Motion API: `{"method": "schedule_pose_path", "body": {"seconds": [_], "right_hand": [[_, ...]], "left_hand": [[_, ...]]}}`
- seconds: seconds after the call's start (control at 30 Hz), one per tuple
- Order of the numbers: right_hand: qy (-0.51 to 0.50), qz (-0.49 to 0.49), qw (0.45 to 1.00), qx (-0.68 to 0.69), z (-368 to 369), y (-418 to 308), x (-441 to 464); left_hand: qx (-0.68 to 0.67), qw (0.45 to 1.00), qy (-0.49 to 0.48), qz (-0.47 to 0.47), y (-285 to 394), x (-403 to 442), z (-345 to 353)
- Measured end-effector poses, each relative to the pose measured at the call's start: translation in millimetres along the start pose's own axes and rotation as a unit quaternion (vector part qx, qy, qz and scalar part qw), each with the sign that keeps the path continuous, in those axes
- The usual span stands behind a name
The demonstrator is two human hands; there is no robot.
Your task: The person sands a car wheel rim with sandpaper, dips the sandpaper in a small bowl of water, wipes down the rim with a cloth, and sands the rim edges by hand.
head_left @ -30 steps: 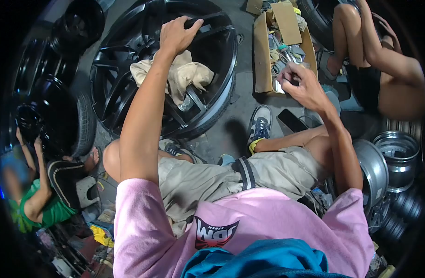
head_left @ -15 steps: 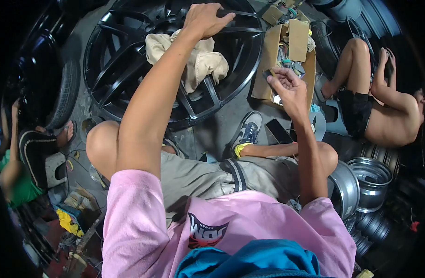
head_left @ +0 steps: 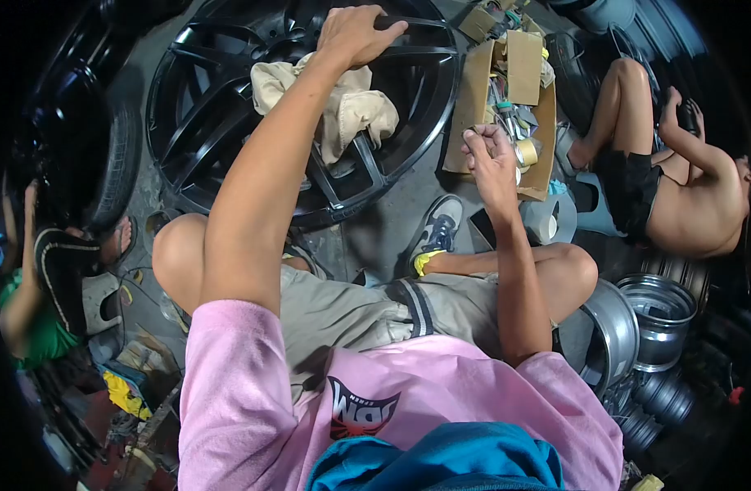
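Note:
My left hand (head_left: 355, 37) rests on a spoke of the large black wheel rim (head_left: 203, 155), thumb apart from the fingers, nothing visible in its grip. A beige cloth (head_left: 355, 114) is draped over the rim's spokes below that wrist. To the right, my right hand (head_left: 491, 159) is raised beside the cardboard box (head_left: 470, 110), its thumb and fingertips pinched together. Whatever sits between those fingertips is too small to name. The box holds tools and a yellowish roll (head_left: 525, 152).
A bare-backed person (head_left: 690, 196) sits at the right, and a person in green (head_left: 44, 323) at the left. Silver rims (head_left: 658, 311) stand at the lower right. A shoe (head_left: 441, 229) and a dark phone (head_left: 482, 227) are on the floor before me.
My right hand has moved slightly left and down from its place over the box, and the small dark piece in its fingers is now hardly visible. My left hand stays on the rim.

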State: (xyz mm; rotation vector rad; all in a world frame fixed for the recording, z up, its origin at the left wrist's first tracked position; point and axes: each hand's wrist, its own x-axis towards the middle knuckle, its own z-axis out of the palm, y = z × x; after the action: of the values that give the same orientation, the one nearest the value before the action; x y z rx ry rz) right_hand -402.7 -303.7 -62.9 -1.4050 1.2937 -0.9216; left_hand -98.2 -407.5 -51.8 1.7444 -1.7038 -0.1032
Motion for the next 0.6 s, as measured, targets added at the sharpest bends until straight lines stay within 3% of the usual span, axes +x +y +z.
{"method": "schedule_pose_path", "body": {"seconds": [0.07, 0.17, 0.33, 0.6], "right_hand": [[-0.006, 0.042, 0.999, 0.022, 2.6, -2.4, -2.6], [-0.015, 0.019, 0.997, 0.077, 10.4, -5.3, -0.7], [-0.041, 0.039, 0.988, 0.142, 14.8, -27.0, 8.4], [-0.033, 0.059, 0.992, 0.108, 21.7, -20.6, 15.1]], "left_hand": [[0.039, 0.999, -0.027, -0.025, -11.2, 3.2, 11.0], [0.036, 0.997, -0.060, -0.023, -10.5, 5.4, 4.7], [0.050, 0.998, -0.044, 0.000, -4.2, 1.4, -1.1], [0.061, 0.997, -0.038, 0.007, -7.5, 1.7, 1.7]]}}
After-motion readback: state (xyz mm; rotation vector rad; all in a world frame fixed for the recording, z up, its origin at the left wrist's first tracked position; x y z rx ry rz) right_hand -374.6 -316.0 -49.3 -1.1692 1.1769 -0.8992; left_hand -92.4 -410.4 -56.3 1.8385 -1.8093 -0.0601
